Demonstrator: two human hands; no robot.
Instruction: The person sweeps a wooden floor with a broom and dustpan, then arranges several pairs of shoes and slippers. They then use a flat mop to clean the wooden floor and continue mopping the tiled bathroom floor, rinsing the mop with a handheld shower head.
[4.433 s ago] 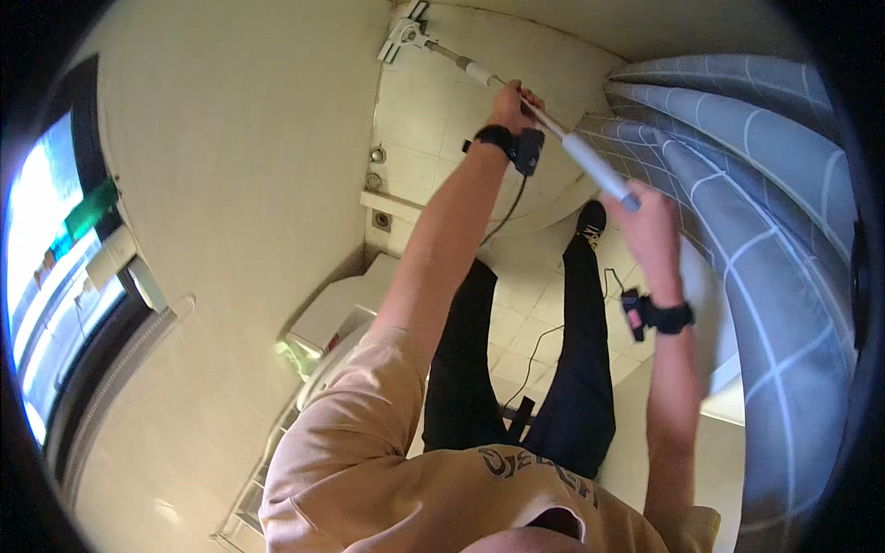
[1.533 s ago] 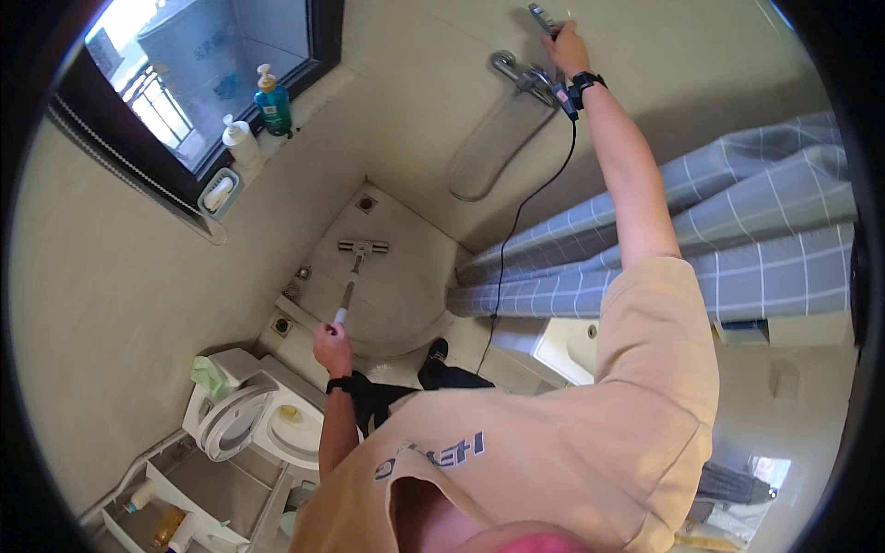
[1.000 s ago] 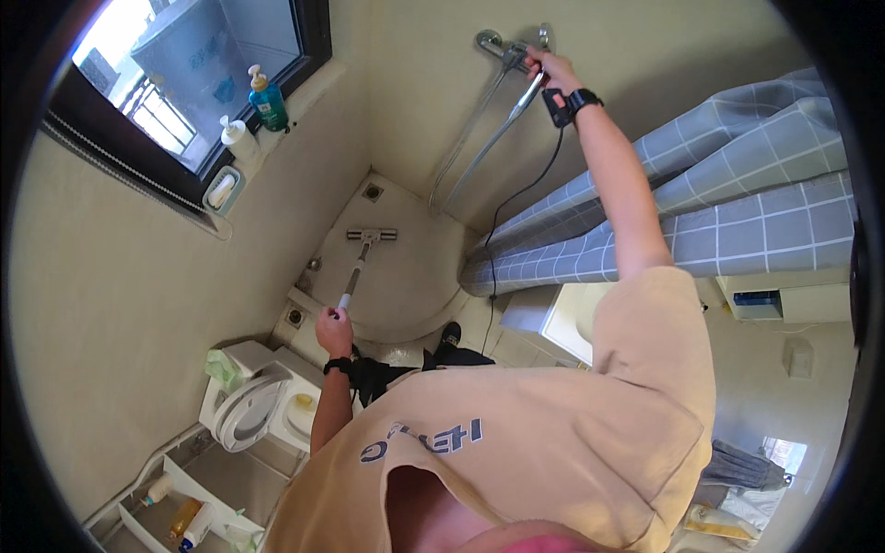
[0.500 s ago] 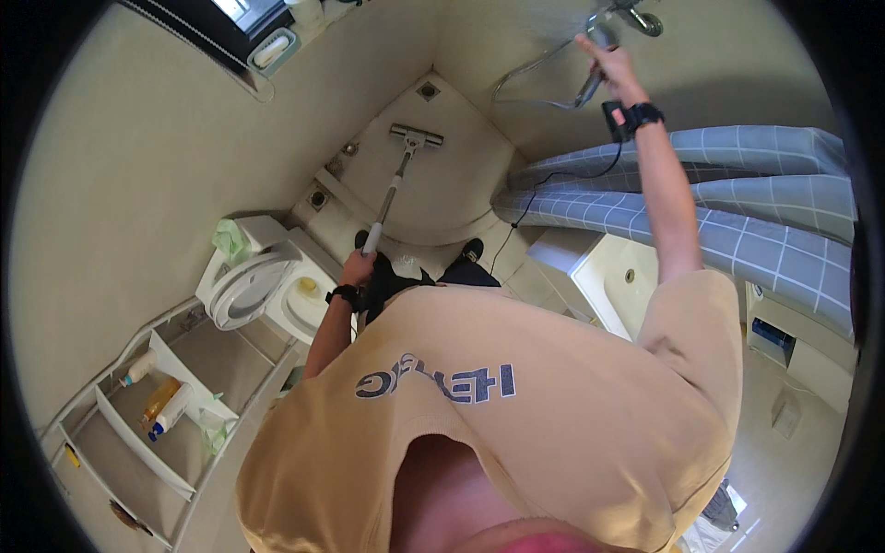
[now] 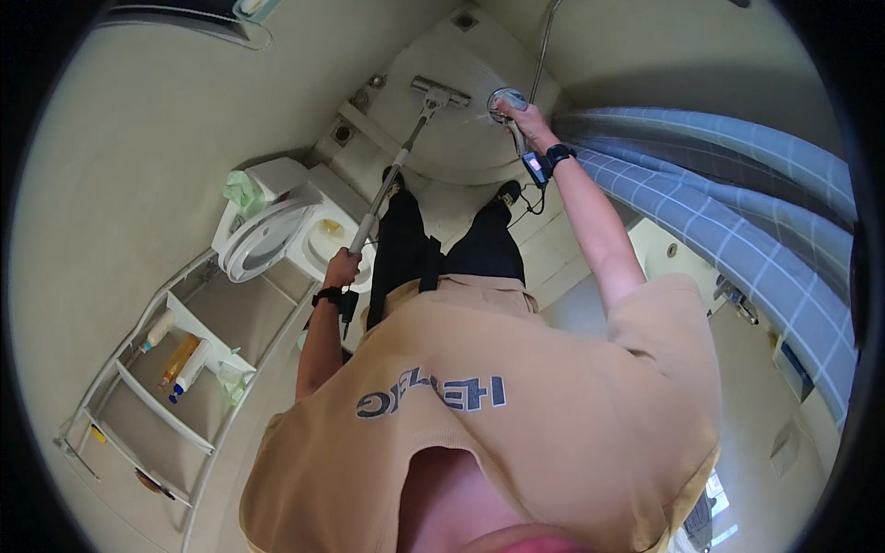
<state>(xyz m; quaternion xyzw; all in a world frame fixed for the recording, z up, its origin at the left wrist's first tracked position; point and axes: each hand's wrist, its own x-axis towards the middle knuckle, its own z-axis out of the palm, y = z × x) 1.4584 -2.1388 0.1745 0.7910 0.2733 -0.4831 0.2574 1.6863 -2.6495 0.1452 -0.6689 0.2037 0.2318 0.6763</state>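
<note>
My left hand (image 5: 343, 267) is closed around the grip end of a mop (image 5: 392, 177) with a pale pole. Its wide, narrow head (image 5: 441, 92) rests on the shower floor (image 5: 461, 152). Farther right, my right hand (image 5: 529, 127) grips a chrome hand shower (image 5: 507, 104) by its handle. The shower's round head is just right of the mop head, and faint streaks of water seem to leave it toward the mop. A metal hose (image 5: 546, 41) runs up from it along the wall.
A toilet (image 5: 323, 230) with its lid up stands at the left, beside a white wall rack (image 5: 194, 336) of bottles. A blue checked shower curtain (image 5: 682, 166) hangs bunched at the right, over a white sink (image 5: 668, 253). Floor drains (image 5: 342, 135) sit near the raised curved edge.
My right hand has brought the hand shower away from the wall tap, down and left to beside the mop head. The view has shifted; my left hand keeps its hold on the mop.
</note>
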